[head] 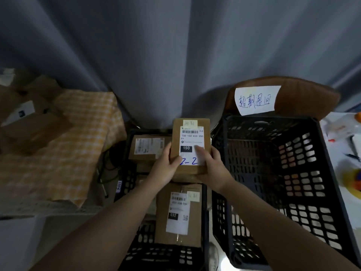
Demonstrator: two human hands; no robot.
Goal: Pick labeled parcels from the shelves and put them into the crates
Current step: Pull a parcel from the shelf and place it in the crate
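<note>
- Grey curtain point(156, 55) hangs behind two black crates.
- Left hand point(166, 167) and right hand point(212, 167) grasp a brown parcel point(190, 141), thumbs on its white label point(191, 145) marked 150.

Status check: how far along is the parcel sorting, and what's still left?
Done: at least two labeled parcels lie in the left crate, the 032 parcel and a rear parcel. In hand: the left hand and right hand grip the 150 parcel above that crate, not yet set down. Left: placing it; the right crate looks empty. Shelves are out of view, so remaining parcels can't be counted.
</note>
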